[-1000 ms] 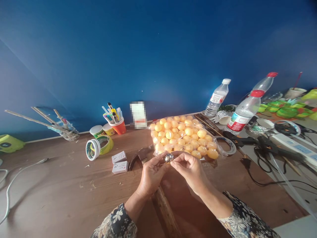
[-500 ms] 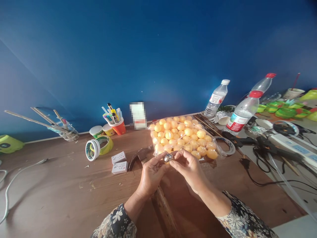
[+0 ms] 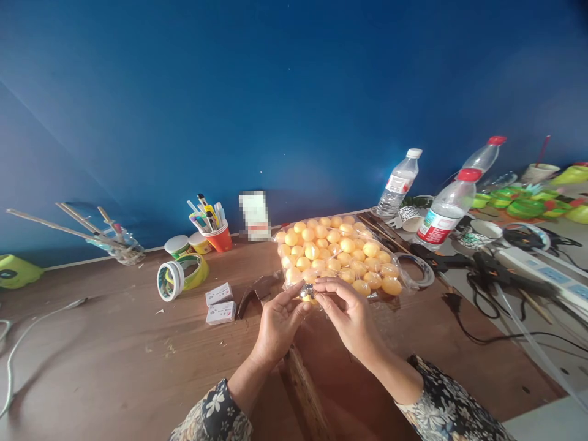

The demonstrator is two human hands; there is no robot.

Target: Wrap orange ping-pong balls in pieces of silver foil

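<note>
Pinching silver ball (image 3: 307, 292) — both hands — left (image 3: 277, 324) | right (image 3: 351, 315) | labels unreadable

Head camera looks forward and down across the desk (image 3: 114, 343) toward the blue wall (image 3: 275, 92), hands close below.

Your hands pinch a shiny silver ball (image 3: 307, 291). Your sleeves (image 3: 214, 416) are dark with a pale floral print. The bagged balls (image 3: 337, 254) are yellow-orange. The wall (image 3: 294, 92) is deep blue, the table (image 3: 114, 343) brown wood-grain, the pen cup (image 3: 222, 237) orange. The two nearer bottles (image 3: 448, 209) have red caps.
</note>
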